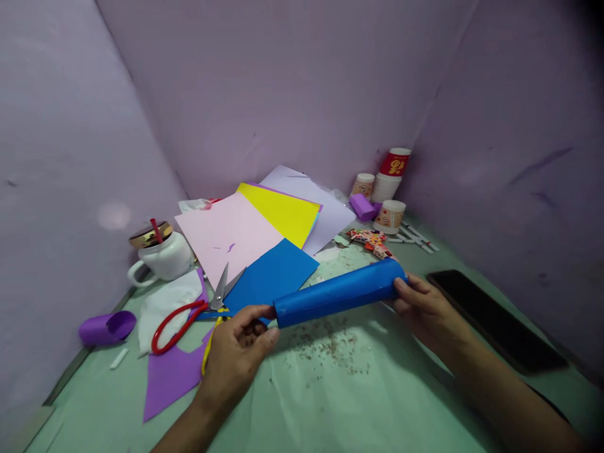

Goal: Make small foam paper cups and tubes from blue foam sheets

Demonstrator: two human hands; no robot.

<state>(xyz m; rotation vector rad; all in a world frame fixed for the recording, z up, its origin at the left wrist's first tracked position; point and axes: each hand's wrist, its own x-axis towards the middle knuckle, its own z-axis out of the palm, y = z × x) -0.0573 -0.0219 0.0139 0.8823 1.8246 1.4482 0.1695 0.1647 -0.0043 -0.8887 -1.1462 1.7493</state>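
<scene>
A blue paper sheet rolled into a cone-like tube (pixel 337 293) is held level above the green table (pixel 330 390). My left hand (pixel 238 352) pinches its narrow left end with fingers closed. My right hand (pixel 422 308) grips the wider right end, fingers wrapped on it. Just behind my left hand lie scissors (pixel 189 318) with red and yellow handles, blades open, resting on coloured paper.
Flat sheets in pink (pixel 226 236), yellow (pixel 283 211), blue (pixel 271 274) and purple (pixel 172 374) cover the table's middle and left. A white teapot-like mug (pixel 160 255) and a purple paper roll (pixel 106 327) sit left. Paper cups (pixel 389 189) stand at the back. A black phone (pixel 495 318) lies right.
</scene>
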